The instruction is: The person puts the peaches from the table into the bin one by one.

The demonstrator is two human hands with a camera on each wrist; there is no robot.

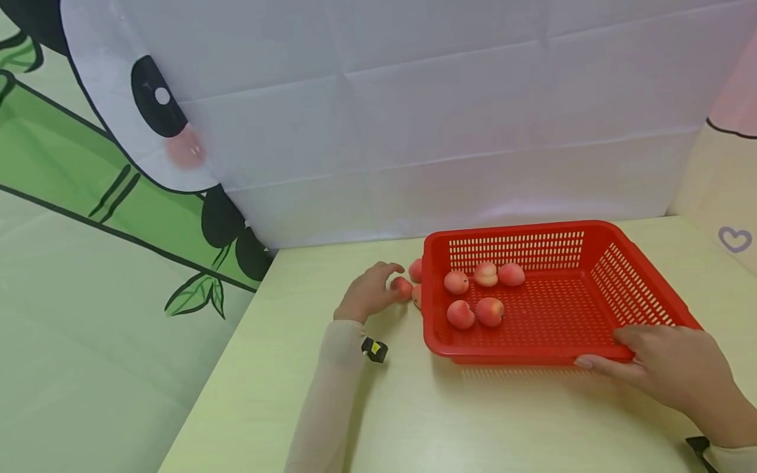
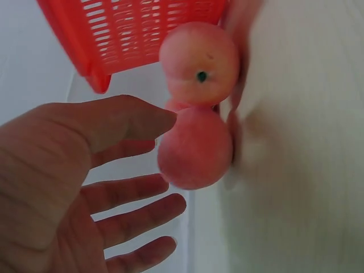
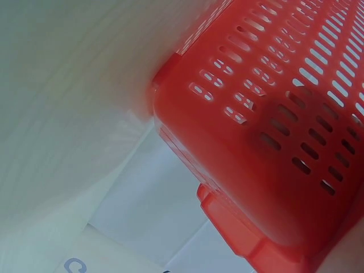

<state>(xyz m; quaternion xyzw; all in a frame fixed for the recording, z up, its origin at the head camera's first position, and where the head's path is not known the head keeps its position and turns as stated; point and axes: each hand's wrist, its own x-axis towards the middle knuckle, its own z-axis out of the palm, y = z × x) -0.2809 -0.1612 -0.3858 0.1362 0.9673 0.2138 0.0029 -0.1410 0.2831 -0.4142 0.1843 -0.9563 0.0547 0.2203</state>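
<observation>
The tabletop [image 1: 508, 420] carries a red basket [image 1: 644, 289] with five peaches inside. The right hand [image 1: 668, 368] grips its near right rim, thumb over the edge. Three peaches [image 1: 404, 288] lie outside, just beside the basket's left wall, directly ahead of the left hand [image 1: 369, 292], the nearer one. Its fingers are spread and relaxed, fingertips touching the nearest peach without closing on it. The left wrist view shows that gap in the grasp plainly; the right wrist view shows only the basket's underside.

Behind the pale table [image 1: 284, 394] we saw a white creased sheet [image 1: 443, 118] and a panda-and-bamboo cloth [image 1: 106, 197] at left.
</observation>
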